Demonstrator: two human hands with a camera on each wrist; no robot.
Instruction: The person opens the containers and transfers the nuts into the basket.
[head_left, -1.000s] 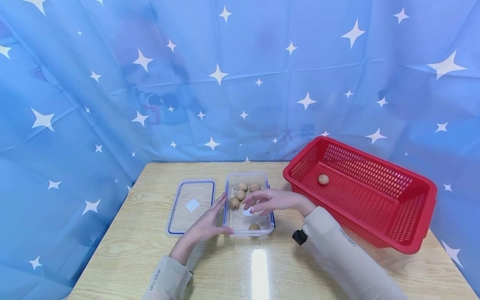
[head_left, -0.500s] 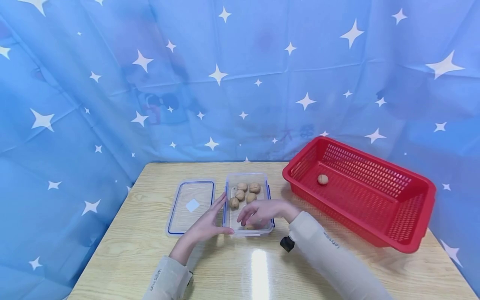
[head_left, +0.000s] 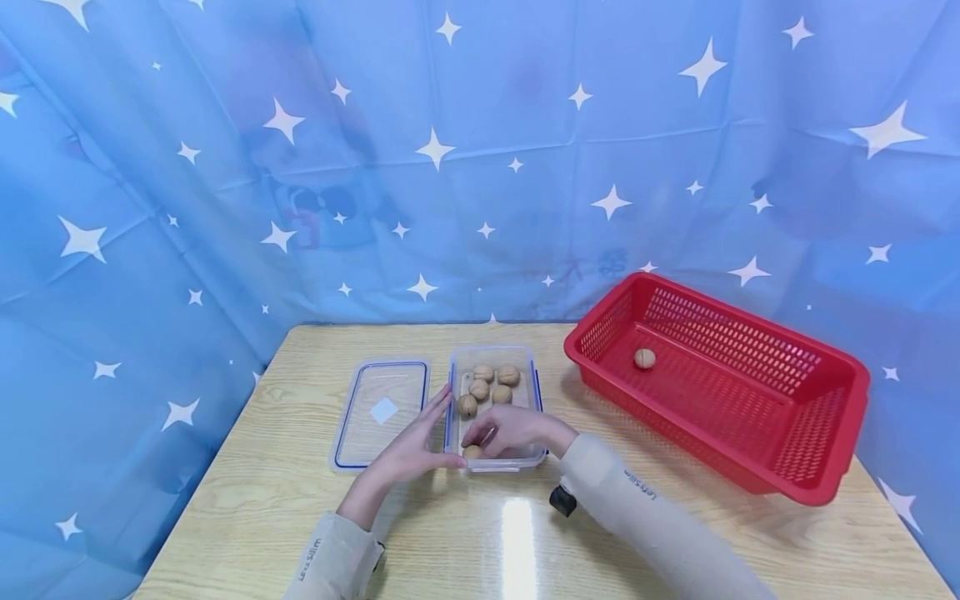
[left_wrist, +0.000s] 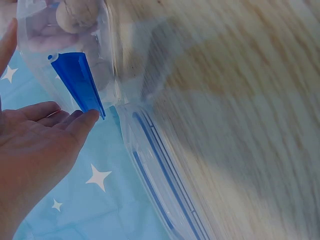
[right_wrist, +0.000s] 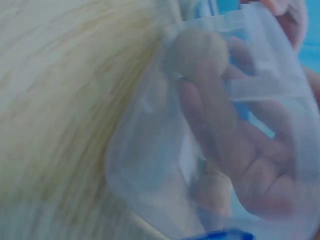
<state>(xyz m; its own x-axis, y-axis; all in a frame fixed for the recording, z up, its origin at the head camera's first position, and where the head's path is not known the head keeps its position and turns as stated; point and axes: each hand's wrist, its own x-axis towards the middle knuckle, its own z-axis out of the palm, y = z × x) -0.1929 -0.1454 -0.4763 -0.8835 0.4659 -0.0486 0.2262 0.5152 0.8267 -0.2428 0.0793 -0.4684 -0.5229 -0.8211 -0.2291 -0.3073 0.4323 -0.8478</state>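
In the head view a clear plastic box [head_left: 456, 362] with blue latches stands on the table, several walnuts [head_left: 508, 375] grouped in its far half. My right hand [head_left: 510, 427] reaches inside, thumb and fingers curled round a walnut [head_left: 473, 452] at the near left corner. Through the clear wall, the right wrist view shows that walnut [right_wrist: 197, 52] at the fingertips. My left hand [head_left: 412, 450] lies along the box's left side, fingers extended and thumb at the near corner. In the left wrist view its fingertips meet a blue latch [left_wrist: 77, 80].
A clear lid [head_left: 381, 375] with a blue seal lies left of the box. At the right stands a red perforated basket [head_left: 720, 408] with one walnut [head_left: 644, 358] inside. A blue star-patterned curtain [head_left: 480, 250] hangs behind the table.
My right hand has moved down and left inside the box, and the near walnut has shifted left to the corner. A walnut it covered shows in the middle. My left hand stays put.
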